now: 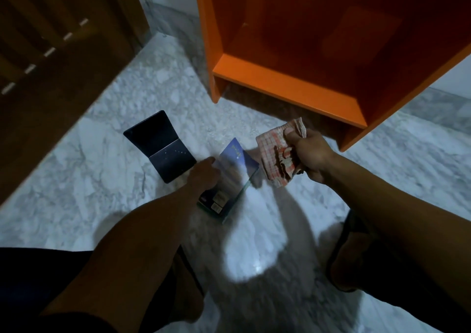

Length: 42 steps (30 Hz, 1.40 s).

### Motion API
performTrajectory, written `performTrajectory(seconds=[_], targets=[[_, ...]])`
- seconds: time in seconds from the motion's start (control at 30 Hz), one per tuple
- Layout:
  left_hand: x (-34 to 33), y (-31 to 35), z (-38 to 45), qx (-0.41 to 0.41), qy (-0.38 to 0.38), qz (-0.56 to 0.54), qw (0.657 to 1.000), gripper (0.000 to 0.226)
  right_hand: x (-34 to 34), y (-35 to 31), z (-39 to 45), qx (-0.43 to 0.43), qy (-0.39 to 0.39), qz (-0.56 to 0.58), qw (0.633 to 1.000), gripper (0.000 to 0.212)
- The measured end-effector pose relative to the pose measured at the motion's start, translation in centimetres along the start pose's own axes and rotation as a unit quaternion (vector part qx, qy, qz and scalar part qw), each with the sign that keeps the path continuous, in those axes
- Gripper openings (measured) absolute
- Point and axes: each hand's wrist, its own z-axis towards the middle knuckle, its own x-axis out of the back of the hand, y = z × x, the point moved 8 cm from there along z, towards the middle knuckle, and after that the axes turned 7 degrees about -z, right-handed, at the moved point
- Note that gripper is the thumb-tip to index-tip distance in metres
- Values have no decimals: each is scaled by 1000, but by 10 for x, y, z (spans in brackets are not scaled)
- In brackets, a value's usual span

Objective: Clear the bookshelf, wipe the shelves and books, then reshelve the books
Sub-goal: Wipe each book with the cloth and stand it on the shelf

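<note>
An orange bookshelf (288, 88) stands at the upper right, and its visible compartment holds nothing. On the marble floor lies a dark book (159, 145), open and face down. Beside it a blue glossy book (234, 174) is tilted up off the floor, and my left hand (204, 174) holds it at its left edge. My right hand (308, 154) grips a crumpled red-and-white checked cloth (275, 157) just right of the blue book, below the shelf's front edge.
A dark wooden door (51, 52) fills the upper left. The marble floor (102, 200) spreads all around, with a bright light glare near the bottom centre. My feet and knees show along the bottom edge.
</note>
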Motion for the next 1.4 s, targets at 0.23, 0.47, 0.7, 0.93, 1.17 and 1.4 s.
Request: performTrajectory(seconds=[0.23,0.47,0.7,0.93,1.17,1.4], targets=[[70,45,-26,-53,10,-223,973,39,31,-26,-24,21,5,-22,1000,28],[162,148,-91,-116,11,-371,921,18,64,-72,-50,26,41,70,996,34],[197,222,-166,-183,13,-440,879,23,57,-112,-74,21,11,317,948,20],[215,249,-196,-250,131,-332,900,23,60,-150,-95,101,-101,356,924,27],[221,268,-200,-280,44,-464,839,25,69,-169,-109,154,-121,347,917,33],[221,258,-194,-240,55,-530,811,8,71,-164,-95,95,-77,381,916,45]])
